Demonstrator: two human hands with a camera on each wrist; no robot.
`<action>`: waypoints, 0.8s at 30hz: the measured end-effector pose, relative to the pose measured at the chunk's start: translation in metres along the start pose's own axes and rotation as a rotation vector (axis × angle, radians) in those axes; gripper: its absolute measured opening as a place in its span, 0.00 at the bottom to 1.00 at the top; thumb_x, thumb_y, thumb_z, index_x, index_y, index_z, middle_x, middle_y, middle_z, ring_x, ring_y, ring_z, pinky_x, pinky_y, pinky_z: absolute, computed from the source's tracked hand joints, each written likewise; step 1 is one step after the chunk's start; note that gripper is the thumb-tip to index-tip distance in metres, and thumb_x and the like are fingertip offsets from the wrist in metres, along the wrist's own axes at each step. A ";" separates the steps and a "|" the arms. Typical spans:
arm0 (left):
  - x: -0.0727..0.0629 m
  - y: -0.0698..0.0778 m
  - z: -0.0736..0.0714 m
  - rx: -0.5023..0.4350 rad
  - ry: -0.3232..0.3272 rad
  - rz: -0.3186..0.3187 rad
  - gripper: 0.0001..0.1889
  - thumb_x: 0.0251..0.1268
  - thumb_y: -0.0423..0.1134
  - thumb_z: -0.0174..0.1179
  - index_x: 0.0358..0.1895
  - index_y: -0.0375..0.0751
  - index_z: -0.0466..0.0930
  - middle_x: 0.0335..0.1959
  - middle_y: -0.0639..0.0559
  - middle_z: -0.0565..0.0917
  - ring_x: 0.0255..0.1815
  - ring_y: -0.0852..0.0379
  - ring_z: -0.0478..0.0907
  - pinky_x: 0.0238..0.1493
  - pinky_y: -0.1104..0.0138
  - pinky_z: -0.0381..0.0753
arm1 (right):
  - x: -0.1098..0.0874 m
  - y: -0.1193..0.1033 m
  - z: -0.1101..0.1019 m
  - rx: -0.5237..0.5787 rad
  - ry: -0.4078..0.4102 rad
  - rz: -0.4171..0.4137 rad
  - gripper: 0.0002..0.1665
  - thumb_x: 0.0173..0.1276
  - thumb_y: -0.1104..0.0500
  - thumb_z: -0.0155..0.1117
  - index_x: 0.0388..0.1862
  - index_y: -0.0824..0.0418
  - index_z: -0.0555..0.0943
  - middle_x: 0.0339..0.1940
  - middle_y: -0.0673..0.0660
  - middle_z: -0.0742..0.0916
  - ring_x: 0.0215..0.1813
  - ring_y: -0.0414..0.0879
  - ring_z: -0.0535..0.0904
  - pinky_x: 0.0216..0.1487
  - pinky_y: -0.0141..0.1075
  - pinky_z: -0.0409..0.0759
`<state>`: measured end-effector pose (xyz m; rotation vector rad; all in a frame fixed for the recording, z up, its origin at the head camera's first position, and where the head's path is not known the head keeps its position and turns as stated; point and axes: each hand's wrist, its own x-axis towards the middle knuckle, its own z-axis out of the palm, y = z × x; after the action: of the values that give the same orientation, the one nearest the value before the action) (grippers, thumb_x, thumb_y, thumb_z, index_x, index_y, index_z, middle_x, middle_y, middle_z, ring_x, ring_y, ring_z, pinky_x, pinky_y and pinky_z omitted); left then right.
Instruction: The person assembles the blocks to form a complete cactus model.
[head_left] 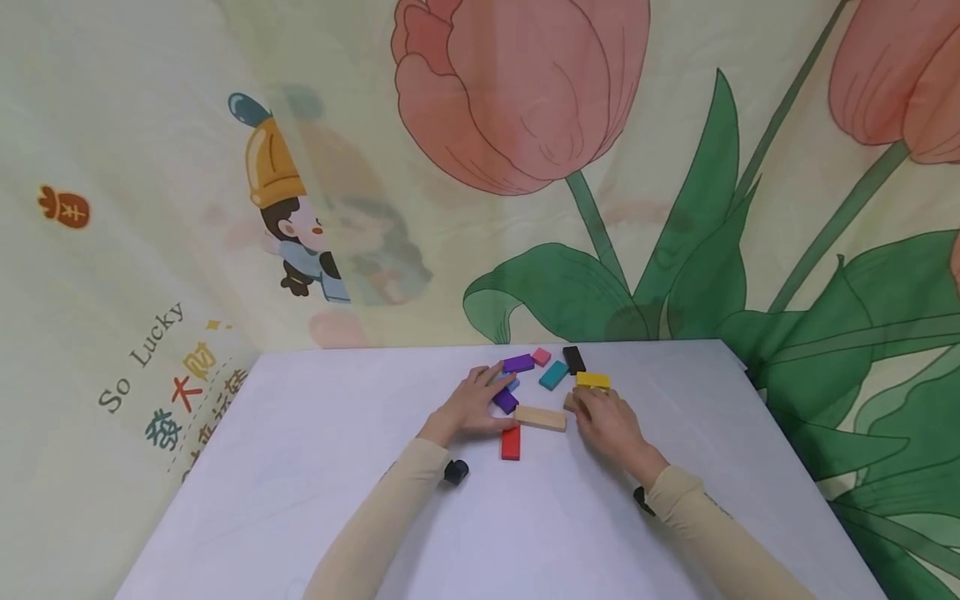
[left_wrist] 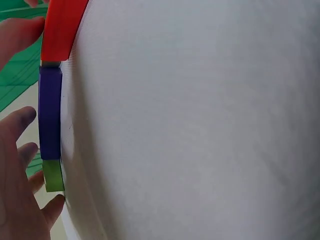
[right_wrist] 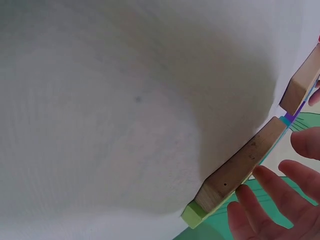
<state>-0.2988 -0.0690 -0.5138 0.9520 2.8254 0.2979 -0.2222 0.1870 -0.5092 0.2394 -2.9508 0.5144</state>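
Observation:
My left hand (head_left: 472,404) reaches over the left side of a loose group of coloured blocks, fingers spread. Near its fingertips lie a purple block (head_left: 506,401) and a partly covered blue block (head_left: 513,383); its thumb is by the red block (head_left: 511,443). In the left wrist view a green block (left_wrist: 53,176) sits past the purple one. My right hand (head_left: 603,421) touches the side of a plain wooden block (right_wrist: 242,162) with extended fingers. A light green block (right_wrist: 194,215) adjoins its end. The head view mostly hides this wooden block.
Between the hands lies a longer wooden block (head_left: 542,418). Farther back are another purple block (head_left: 518,363), a pink block (head_left: 542,357), a teal block (head_left: 553,375), a black block (head_left: 573,360) and a yellow block (head_left: 592,381). A white table (head_left: 555,533) carries them, before a printed curtain (head_left: 360,167).

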 end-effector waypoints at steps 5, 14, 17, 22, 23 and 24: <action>-0.002 -0.002 0.002 0.016 0.028 -0.015 0.46 0.56 0.71 0.52 0.77 0.58 0.53 0.80 0.50 0.49 0.77 0.42 0.51 0.74 0.46 0.61 | 0.002 -0.001 -0.001 -0.011 -0.024 0.017 0.22 0.67 0.57 0.64 0.59 0.61 0.78 0.53 0.60 0.86 0.51 0.57 0.79 0.53 0.51 0.81; -0.011 0.004 0.005 0.013 0.072 -0.028 0.45 0.56 0.70 0.52 0.76 0.58 0.53 0.80 0.49 0.52 0.75 0.43 0.55 0.71 0.47 0.65 | 0.006 0.002 0.002 -0.019 -0.031 0.035 0.21 0.66 0.58 0.65 0.57 0.61 0.79 0.50 0.60 0.87 0.49 0.56 0.79 0.52 0.51 0.81; -0.013 0.006 0.007 0.011 0.068 -0.041 0.45 0.56 0.70 0.52 0.77 0.60 0.52 0.80 0.50 0.51 0.76 0.43 0.53 0.72 0.47 0.63 | 0.009 0.002 0.002 -0.020 -0.034 0.037 0.20 0.66 0.58 0.66 0.56 0.62 0.80 0.48 0.60 0.88 0.45 0.55 0.78 0.50 0.49 0.81; -0.017 0.009 0.010 -0.005 0.050 -0.050 0.44 0.57 0.70 0.52 0.77 0.62 0.51 0.80 0.50 0.51 0.78 0.42 0.50 0.74 0.45 0.60 | 0.012 0.003 0.004 -0.020 -0.034 0.026 0.19 0.65 0.58 0.66 0.53 0.62 0.81 0.45 0.59 0.88 0.42 0.54 0.77 0.48 0.49 0.80; -0.018 0.009 0.010 -0.006 0.049 -0.052 0.44 0.57 0.70 0.52 0.77 0.62 0.51 0.80 0.50 0.51 0.78 0.42 0.49 0.74 0.45 0.59 | 0.013 0.003 0.004 -0.020 -0.034 0.027 0.19 0.65 0.58 0.67 0.54 0.62 0.81 0.45 0.59 0.88 0.43 0.55 0.77 0.49 0.50 0.80; -0.019 0.009 0.011 -0.005 0.048 -0.054 0.44 0.57 0.70 0.51 0.77 0.63 0.51 0.80 0.50 0.51 0.79 0.42 0.48 0.74 0.45 0.59 | 0.013 0.003 0.004 -0.021 -0.034 0.026 0.19 0.65 0.59 0.67 0.53 0.63 0.81 0.45 0.60 0.88 0.44 0.55 0.77 0.50 0.51 0.80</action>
<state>-0.2766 -0.0719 -0.5211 0.8777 2.8870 0.3262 -0.2360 0.1865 -0.5118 0.2105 -2.9946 0.4869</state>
